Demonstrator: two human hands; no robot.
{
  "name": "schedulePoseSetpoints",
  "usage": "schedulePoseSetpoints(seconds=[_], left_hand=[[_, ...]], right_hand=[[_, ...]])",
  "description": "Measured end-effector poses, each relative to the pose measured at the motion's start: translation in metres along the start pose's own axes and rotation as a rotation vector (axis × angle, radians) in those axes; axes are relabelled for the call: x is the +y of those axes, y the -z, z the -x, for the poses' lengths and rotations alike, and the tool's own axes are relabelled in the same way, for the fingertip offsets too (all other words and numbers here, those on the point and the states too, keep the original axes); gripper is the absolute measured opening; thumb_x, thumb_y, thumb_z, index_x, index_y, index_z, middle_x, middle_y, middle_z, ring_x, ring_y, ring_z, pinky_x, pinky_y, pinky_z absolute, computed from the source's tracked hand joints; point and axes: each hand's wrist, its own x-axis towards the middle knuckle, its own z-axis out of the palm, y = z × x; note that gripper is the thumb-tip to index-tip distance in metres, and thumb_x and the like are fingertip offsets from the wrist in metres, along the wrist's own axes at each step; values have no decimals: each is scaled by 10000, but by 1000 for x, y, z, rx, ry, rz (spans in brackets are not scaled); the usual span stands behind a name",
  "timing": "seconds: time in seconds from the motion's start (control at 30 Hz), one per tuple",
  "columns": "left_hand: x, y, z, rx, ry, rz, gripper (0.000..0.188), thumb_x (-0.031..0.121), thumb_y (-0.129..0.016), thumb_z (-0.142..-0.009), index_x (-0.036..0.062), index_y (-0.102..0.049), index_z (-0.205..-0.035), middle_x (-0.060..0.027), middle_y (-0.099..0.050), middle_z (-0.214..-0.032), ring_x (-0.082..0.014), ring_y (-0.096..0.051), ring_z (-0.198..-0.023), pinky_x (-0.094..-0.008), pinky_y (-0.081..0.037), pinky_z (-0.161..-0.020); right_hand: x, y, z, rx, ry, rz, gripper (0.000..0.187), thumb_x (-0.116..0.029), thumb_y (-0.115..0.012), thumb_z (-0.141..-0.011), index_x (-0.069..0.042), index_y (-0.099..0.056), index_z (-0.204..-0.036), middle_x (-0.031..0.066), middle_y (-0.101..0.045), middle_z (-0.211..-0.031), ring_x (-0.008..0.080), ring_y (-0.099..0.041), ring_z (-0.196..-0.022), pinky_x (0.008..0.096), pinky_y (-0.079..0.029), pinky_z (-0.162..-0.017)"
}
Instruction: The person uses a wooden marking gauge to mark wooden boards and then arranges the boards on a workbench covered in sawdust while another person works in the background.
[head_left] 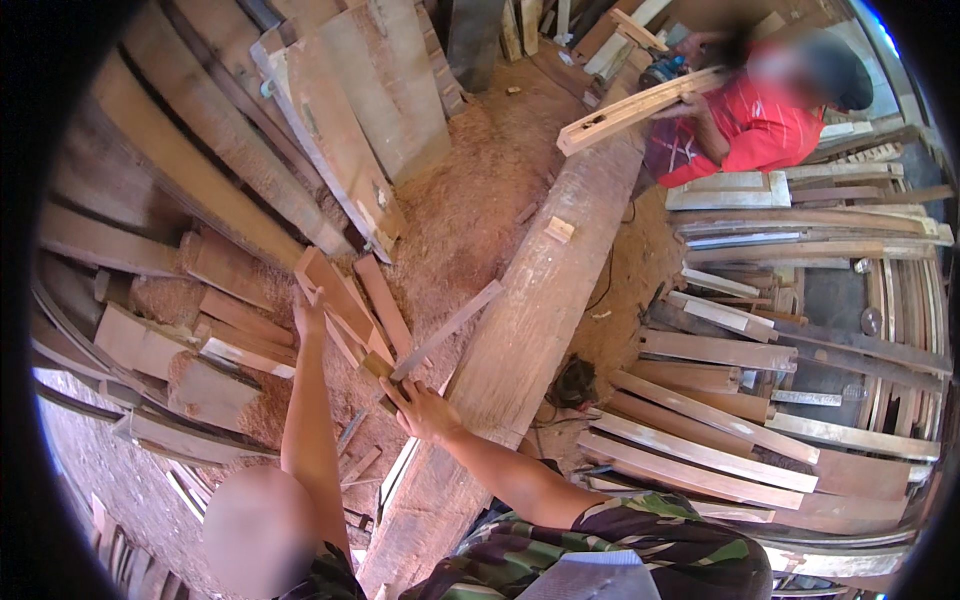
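My left hand (309, 315) grips a reddish-brown length of timber (324, 278) near its far end. The timber slants down toward my right hand (430, 413), whose fingers are closed around a short brown wooden stock at the timber's near end. From that stock a long, thin greyish blade (450, 328) runs up and to the right, over the edge of the plank bench; together they look like a try square (376, 367). My right palm and part of the stock's underside are hidden. Another brown wood piece (384, 300) lies alongside the timber.
A long plank bench (540, 290) runs from my lap to the far right, bearing a small wood block (560, 230). Across it, a person in red (745, 120) holds a slotted beam (640, 108). Sawdust (490, 190) covers the floor. Stacked boards (720, 420) line both sides.
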Motion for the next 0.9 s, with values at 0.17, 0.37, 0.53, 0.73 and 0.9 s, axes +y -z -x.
schedulePoseSetpoints(seconds=[0.17,0.37,0.53,0.73,0.9], left_hand=[[-8,-4,-19,-171,97,-231,792,466,-726,-1010,-56,-517,-1568,-265,-607,-1534,-370,-556,-1460,-432,-411,-1215],[25,22,65,-331,66,-35,615,372,-677,-1073,-46,-582,-1514,-196,-654,-1499,-295,-596,-1409,-391,-428,-1190],[42,66,140,-131,152,145,519,272,-665,-1092,-45,-592,-1496,-162,-662,-1481,-257,-599,-1386,-377,-430,-1188],[149,90,198,22,87,37,492,225,-635,-1102,-21,-573,-1524,-172,-650,-1484,-253,-604,-1383,-395,-456,-1173],[273,23,212,-34,-132,16,488,212,-652,-1082,38,-584,-1533,-173,-644,-1493,-283,-616,-1377,-424,-471,-1165]], right_hand=[[5,4,4,56,20,3,792,-318,-506,-1091,-148,-95,-1747,307,-501,-1438,435,-628,-1171,514,-623,-957],[9,1,4,41,23,34,786,-312,-526,-1081,-150,-138,-1744,278,-499,-1458,424,-606,-1226,517,-603,-972],[7,13,3,-10,42,-37,787,-308,-531,-1073,-156,-149,-1744,264,-496,-1474,428,-621,-1202,526,-607,-956],[16,6,8,109,167,-246,821,-312,-576,-1041,-192,-167,-1743,264,-501,-1453,442,-652,-1127,550,-629,-887],[67,25,-14,282,333,-525,765,-300,-601,-1021,-186,-291,-1711,299,-508,-1422,488,-660,-1148,547,-632,-916]])
